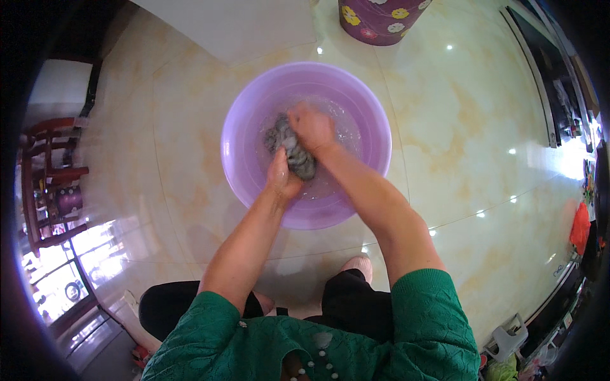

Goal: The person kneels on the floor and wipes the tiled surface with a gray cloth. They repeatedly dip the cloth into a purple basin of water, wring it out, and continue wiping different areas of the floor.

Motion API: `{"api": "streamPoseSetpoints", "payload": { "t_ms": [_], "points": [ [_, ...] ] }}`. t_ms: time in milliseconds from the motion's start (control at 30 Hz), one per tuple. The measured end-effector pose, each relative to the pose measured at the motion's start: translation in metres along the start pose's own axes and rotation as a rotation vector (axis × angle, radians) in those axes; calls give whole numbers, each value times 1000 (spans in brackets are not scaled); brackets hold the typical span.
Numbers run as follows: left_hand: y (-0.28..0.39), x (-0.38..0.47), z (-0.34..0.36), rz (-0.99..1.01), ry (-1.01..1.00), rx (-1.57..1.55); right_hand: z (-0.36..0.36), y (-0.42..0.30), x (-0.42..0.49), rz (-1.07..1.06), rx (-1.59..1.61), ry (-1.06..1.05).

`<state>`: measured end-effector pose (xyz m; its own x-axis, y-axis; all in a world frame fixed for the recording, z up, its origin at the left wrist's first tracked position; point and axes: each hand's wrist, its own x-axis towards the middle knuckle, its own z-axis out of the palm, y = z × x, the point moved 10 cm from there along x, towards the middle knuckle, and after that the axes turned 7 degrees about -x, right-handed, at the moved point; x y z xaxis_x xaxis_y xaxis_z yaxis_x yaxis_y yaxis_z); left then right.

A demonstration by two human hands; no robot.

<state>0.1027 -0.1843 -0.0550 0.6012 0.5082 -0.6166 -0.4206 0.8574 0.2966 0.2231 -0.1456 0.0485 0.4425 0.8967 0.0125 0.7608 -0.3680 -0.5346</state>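
A bunched grey-green wet cloth [301, 161] is held over soapy water inside a round purple plastic basin [305, 220]. My left hand [283, 177] cups the cloth from its lower left side, thumb pointing up along it. Curled against the upper right of the bundle is my right hand [312, 125], its fingers closed on the fabric and slightly blurred. White suds show on the cloth between the two hands. Bubbles float on the water [350, 135] to the right. The underside of the cloth is hidden.
The basin stands on glossy beige floor tiles [457, 181]. Beyond it are a purple flowered bin [381, 24] and a white panel [238, 24]. Wooden chairs [52, 166] stand at left. A red plastic bag [580, 228] and a small stool [507, 338] are at right.
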Motion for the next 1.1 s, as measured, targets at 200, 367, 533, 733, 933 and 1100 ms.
{"api": "streamPoseSetpoints", "payload": {
  "t_ms": [200,367,533,733,933,1100],
  "points": [
    [56,-15,-2,156,314,875,15,47,0,104,-252,-100],
    [12,-6,-21,-334,193,1717,50,60,-23,160,-238,-518],
    [56,-51,7,-5,227,1055,4,74,-21,190,12,-389],
    [123,-103,97,313,-83,790,-103,12,-15,114,667,-235],
    [175,-148,188,545,-372,435,-187,-43,-16,-31,907,9],
    [170,-128,177,543,-372,477,-160,-8,-4,80,776,27]
  ]
}}
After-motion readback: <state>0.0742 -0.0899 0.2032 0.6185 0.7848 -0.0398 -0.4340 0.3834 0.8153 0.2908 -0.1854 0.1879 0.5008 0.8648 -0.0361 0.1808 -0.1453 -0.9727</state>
